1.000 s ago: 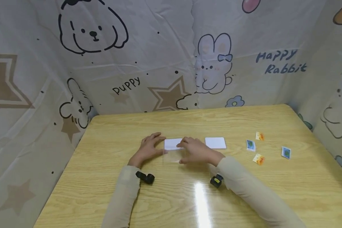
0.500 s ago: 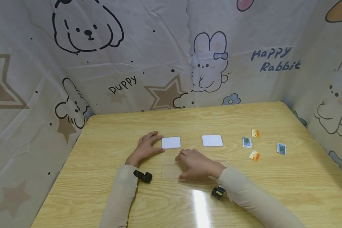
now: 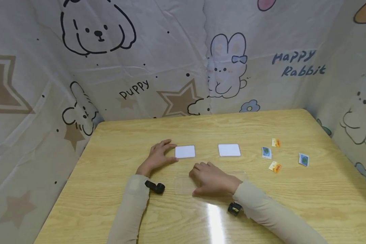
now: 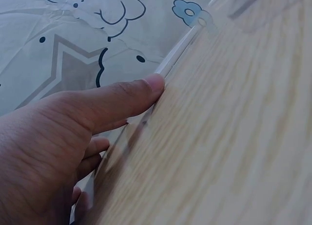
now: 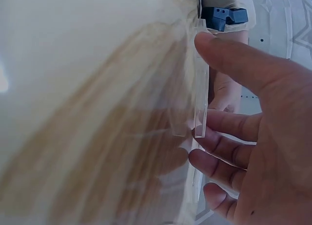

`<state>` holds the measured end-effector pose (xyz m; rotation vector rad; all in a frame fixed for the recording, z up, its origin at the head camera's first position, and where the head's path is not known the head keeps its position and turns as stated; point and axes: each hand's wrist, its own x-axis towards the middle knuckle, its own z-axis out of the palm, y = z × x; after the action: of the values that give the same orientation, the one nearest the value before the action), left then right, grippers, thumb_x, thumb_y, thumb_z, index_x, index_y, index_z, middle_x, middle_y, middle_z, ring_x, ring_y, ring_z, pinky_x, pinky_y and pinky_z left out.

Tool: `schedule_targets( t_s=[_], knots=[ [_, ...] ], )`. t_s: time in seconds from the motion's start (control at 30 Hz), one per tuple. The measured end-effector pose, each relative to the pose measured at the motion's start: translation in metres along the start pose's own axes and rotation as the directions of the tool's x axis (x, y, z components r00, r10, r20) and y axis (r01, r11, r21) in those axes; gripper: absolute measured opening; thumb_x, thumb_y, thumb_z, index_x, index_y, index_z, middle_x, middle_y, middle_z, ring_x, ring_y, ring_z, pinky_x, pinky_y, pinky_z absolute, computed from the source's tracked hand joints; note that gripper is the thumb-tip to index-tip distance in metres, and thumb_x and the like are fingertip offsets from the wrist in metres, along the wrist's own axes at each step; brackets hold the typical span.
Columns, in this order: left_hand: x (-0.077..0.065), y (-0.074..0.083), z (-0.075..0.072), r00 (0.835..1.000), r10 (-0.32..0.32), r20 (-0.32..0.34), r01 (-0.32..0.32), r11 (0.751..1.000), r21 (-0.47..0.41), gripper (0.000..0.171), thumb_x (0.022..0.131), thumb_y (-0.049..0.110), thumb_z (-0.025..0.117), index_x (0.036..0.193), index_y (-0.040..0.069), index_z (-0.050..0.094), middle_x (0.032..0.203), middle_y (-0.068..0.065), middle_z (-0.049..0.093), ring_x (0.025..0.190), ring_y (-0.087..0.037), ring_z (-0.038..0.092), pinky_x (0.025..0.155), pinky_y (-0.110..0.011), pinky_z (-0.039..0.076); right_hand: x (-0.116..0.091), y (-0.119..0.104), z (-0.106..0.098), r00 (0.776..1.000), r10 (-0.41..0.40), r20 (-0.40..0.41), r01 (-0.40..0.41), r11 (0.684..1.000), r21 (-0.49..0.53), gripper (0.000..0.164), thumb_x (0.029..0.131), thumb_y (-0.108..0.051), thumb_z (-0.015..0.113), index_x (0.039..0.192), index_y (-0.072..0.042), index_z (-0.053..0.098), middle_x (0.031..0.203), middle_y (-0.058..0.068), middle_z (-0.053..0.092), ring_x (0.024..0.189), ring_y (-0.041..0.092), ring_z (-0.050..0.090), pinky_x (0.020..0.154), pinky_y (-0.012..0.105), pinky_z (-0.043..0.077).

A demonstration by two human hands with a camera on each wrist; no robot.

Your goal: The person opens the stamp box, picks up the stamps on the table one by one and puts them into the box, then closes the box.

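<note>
In the head view, a white rectangular stack of cards (image 3: 185,151) lies mid-table. My left hand (image 3: 157,157) is at its left end, index finger at the far corner and thumb at the near one. The left wrist view shows the thumb (image 4: 155,84) against the white edge (image 4: 175,54). Nearer to me, my right hand (image 3: 211,179) holds a clear, shallow plastic lid (image 3: 183,185) by its right end. Thumb and fingers grip opposite sides of that lid (image 5: 201,84) in the right wrist view, low over the table.
A second white rectangle (image 3: 229,150) lies to the right of the first. Part of another clear plastic piece (image 3: 241,174) shows beyond my right wrist. Several small picture cards, including a blue one (image 3: 266,152) and an orange one (image 3: 275,166), lie at the right.
My right hand has drawn the clear lid toward me, off the white stack it overlapped a second ago, and is now lower on the table. The left hand has stayed at the stack.
</note>
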<state>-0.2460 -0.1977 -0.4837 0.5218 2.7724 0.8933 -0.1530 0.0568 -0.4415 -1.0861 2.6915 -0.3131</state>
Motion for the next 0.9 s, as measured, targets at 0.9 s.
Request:
schedule_targets(
  t_s=[0.9],
  knots=[
    [0.002,0.012,-0.004,1.0,-0.007,0.024,0.008,0.999,-0.049,0.072,0.084,0.05,0.07,0.145,0.019,0.045,0.159,-0.008,0.026,0.147,-0.035,0.019,0.118,-0.059,0.01,-0.026,0.023,-0.015,0.998,-0.023,-0.05,0.034,0.971,0.238,0.066,0.086,-0.046,0.069,0.139,-0.013,0.049,0.14,0.009,0.046,0.129,0.028,0.045,0.108,0.046,0.04]
  ],
)
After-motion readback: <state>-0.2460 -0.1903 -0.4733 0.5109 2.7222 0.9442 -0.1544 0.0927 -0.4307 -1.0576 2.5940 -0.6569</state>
